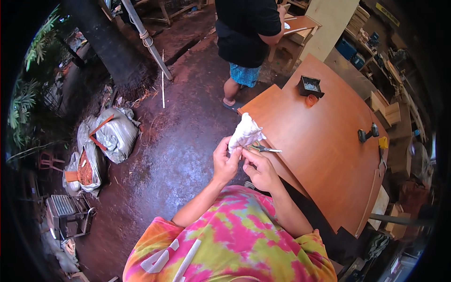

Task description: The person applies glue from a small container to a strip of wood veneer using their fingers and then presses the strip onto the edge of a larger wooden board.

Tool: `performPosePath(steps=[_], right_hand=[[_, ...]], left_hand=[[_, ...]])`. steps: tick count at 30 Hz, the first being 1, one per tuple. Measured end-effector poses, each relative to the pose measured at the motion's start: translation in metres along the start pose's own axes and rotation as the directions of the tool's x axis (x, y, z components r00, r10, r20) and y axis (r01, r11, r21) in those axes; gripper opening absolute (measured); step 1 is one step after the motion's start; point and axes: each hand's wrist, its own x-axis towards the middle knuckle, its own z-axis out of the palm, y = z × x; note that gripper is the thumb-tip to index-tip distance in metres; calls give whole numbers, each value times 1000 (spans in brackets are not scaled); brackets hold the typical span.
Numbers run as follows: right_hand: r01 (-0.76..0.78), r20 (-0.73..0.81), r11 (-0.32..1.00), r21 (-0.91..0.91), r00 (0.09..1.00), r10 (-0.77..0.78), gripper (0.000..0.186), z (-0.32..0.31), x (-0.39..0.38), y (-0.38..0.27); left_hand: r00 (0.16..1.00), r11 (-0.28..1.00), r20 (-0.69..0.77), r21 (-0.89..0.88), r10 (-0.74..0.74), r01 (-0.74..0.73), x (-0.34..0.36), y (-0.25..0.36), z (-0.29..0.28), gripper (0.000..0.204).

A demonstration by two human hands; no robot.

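Observation:
A crumpled white cloth point(246, 132) is bunched up in front of my chest. My left hand point(226, 161) is closed round its lower end, thumb pressed against it. Just to the right, the fingers of my right hand point(258, 170) are pinched at the bottom of the cloth, close to my left thumb. Scissors point(266, 149) with green and yellow handles show right behind my right fingers, blades pointing right. Whether they rest on the table edge or hang from a finger I cannot tell.
The brown tabletop point(324, 141) on my right bears a black box of small metal pieces point(310, 86), an orange cup point(311, 100) and a cordless drill point(368, 133). A person in black point(246, 35) stands ahead. Sacks point(117, 136) sit on the left floor.

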Motion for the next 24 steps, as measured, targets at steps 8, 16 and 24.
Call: performPosePath(steps=[8, 16, 24], right_hand=[[168, -182, 981, 94, 972, -149, 58, 2, -13, 4], [152, -171, 918, 366, 981, -94, 54, -18, -15, -1], [208, -274, 947, -244, 922, -273, 52, -9, -8, 3]], left_hand=[[1000, 985, 13, -171, -2, 4, 16, 12, 22, 28], [945, 827, 54, -469, -323, 309, 25, -7, 12, 30], [945, 859, 113, -395, -308, 327, 20, -4, 18, 32]])
